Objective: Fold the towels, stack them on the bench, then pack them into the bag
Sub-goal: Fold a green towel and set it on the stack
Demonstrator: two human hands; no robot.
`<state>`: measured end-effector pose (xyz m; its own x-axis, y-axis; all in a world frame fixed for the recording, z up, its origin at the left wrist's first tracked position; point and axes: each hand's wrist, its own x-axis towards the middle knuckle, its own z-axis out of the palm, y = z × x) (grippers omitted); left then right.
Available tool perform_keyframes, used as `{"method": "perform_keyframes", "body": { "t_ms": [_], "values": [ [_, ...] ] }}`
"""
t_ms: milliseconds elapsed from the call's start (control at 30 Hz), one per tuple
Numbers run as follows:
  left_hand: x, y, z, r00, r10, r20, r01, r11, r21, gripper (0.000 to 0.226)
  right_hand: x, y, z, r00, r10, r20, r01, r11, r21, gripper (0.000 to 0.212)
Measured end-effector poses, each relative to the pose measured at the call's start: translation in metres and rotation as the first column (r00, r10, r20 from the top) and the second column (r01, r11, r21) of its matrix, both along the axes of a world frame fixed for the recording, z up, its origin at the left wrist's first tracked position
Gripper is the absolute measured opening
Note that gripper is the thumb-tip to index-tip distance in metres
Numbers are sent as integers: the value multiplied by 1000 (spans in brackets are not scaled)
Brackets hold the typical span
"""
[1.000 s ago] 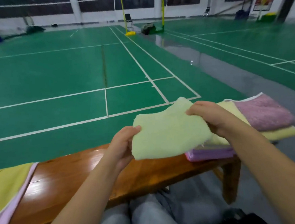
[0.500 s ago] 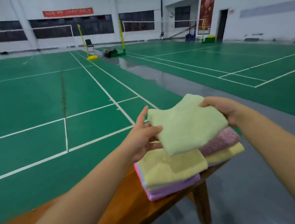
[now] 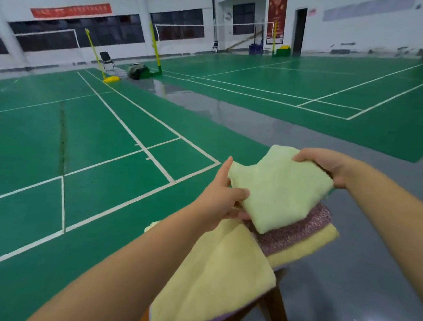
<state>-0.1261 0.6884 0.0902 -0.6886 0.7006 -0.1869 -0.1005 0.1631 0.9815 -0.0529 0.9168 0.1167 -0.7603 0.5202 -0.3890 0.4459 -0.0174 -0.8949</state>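
A folded pale green towel (image 3: 277, 189) hangs just above the far stack on the wooden bench (image 3: 271, 306). My right hand (image 3: 327, 165) grips its far corner. My left hand (image 3: 219, 199) holds its near left edge, thumb on top and fingers underneath. Under the green towel lie a folded purple towel (image 3: 298, 232) and a pale yellow one (image 3: 307, 248). Closer to me sits a second stack with a yellow towel (image 3: 215, 281) on top and a purple edge at its bottom. The bag is out of view.
Only the end of the bench and one leg show beneath the stacks. Green badminton courts (image 3: 77, 161) with white lines lie to the left and ahead, with grey floor (image 3: 347, 287) on the right. Net posts and a chair (image 3: 106, 60) stand far off.
Both hands have carried the green towel rightward from above the middle of the bench to over the far stack. My view has swung right along with it.
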Motion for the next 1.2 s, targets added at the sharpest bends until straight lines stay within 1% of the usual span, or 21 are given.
{"method": "perform_keyframes", "body": {
  "t_ms": [133,233,300,367,400,467,533,567,600,667,700,800,867,967,1067,1133,1200],
  "values": [
    [-14,12,-7,1000,-19,-17,17,994,-111,79,-9,8,-30,991,-20,132,1,990,141,32],
    [-17,14,-6,996,-27,-86,8,978,-208,68,-11,7,-45,986,-47,159,-6,949,316,29],
    [-16,12,-4,988,-26,-150,-14,967,-255,58,-11,6,-50,977,-66,204,-45,866,498,32],
    [-14,6,-4,977,-6,-212,-53,962,-269,49,-10,0,-51,961,-113,251,-91,729,678,41],
    [-14,0,-3,971,9,-237,-74,961,-266,45,-9,-5,-51,962,-136,236,-87,668,739,45],
    [-14,-12,0,966,50,-253,-114,962,-249,37,-9,-21,-47,985,-113,130,-36,601,798,47],
    [-13,-31,2,967,94,-237,-148,964,-221,32,-10,-51,-37,1000,15,-27,12,591,807,48],
    [-12,-45,5,967,111,-230,-160,966,-203,32,-10,-70,-30,990,95,-101,25,594,804,48],
    [-10,-60,7,967,116,-227,-161,968,-192,32,-9,-89,-23,974,163,-156,26,608,794,48],
    [-6,-97,11,963,131,-235,-176,968,-180,34,-7,-130,-10,939,271,-213,-12,644,765,46],
    [-3,-116,12,960,147,-237,-191,966,-174,33,-6,-149,-5,923,315,-221,-44,656,753,45],
    [10,-184,15,941,272,-202,-301,946,-125,25,-3,-212,3,869,434,-239,-147,686,712,43],
    [25,-233,14,914,373,-163,-388,918,-76,17,1,-258,2,825,513,-237,-229,687,689,43],
    [58,-303,4,857,504,-103,-508,861,-16,15,8,-327,-7,764,602,-231,-338,679,652,42],
    [91,-377,-19,786,617,-38,-618,786,-9,17,12,-399,-34,721,655,-225,-449,689,569,40],
    [106,-420,-39,729,685,13,-684,729,-36,18,13,-442,-61,735,637,-232,-485,733,478,36],
    [117,-469,-58,640,767,48,-764,642,-64,18,15,-495,-91,745,628,-223,-536,764,360,32]
  ]
}}
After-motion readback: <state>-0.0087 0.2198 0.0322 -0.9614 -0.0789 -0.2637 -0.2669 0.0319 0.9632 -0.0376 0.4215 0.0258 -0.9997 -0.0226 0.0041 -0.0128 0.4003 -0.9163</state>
